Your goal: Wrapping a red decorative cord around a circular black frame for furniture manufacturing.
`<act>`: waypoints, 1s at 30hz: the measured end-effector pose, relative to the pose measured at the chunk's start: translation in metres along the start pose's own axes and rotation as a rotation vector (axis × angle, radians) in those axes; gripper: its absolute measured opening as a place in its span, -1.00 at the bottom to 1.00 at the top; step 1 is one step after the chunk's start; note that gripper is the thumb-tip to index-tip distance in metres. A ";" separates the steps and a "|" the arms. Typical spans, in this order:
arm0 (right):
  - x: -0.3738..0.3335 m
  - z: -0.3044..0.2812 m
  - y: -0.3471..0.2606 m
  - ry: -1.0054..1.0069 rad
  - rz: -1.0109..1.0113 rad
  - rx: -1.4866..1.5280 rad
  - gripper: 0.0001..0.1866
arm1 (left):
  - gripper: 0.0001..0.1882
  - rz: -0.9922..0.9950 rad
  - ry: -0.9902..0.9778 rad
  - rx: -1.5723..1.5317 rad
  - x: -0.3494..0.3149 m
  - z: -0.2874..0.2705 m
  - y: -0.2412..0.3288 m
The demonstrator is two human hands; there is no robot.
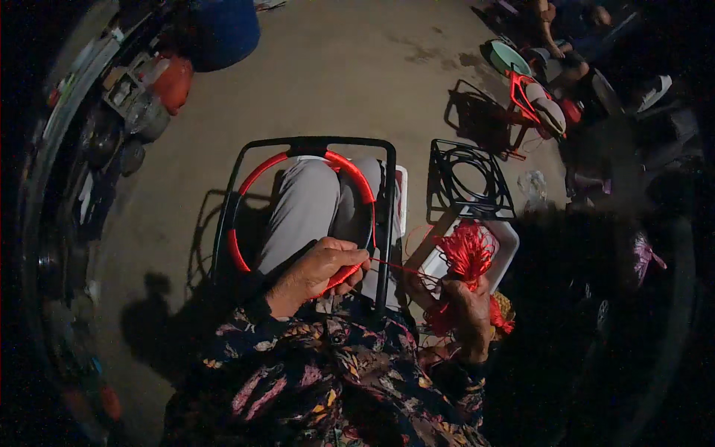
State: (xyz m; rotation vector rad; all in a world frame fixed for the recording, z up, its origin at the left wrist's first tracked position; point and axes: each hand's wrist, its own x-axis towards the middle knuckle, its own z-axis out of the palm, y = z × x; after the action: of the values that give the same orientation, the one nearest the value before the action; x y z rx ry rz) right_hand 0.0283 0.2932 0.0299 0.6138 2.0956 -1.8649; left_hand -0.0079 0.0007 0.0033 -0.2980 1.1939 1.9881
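Across my lap lies a black rectangular frame with a round ring inside it. Red cord wraps the ring in sections at the top, right, lower left and bottom; dark bare stretches show between them. My left hand is closed on the ring's lower right part, thumb pressed against the fingers. From there a taut strand of red cord runs to my right hand. That hand is closed around a loose bundle of red cord, which fans out above the fist and hangs below it.
A white tray sits beside my right hand, with black frames and rings beyond it. Further off are a red-framed seat, a pale green basin and another person. A blue barrel and a red bag stand left.
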 end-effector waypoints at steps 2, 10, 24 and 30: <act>0.000 -0.003 0.011 0.137 -0.095 0.097 -0.71 | -0.72 0.040 0.043 0.043 0.000 0.004 -0.001; 0.002 -0.035 0.008 0.153 -0.308 0.710 -0.76 | -0.77 0.247 0.293 0.141 -0.023 0.020 0.015; 0.030 -0.111 -0.014 -0.037 -0.617 1.246 -0.83 | -0.75 0.440 0.521 -0.073 -0.051 -0.030 0.018; 0.015 -0.081 -0.015 0.106 -0.386 0.516 -0.71 | -0.75 0.455 0.478 -0.099 -0.055 -0.034 0.017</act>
State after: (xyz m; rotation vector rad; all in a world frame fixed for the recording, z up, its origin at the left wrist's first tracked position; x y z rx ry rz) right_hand 0.0142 0.3735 0.0469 0.4362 1.8920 -2.6854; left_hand 0.0103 -0.0588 0.0266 -0.6240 1.5685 2.4605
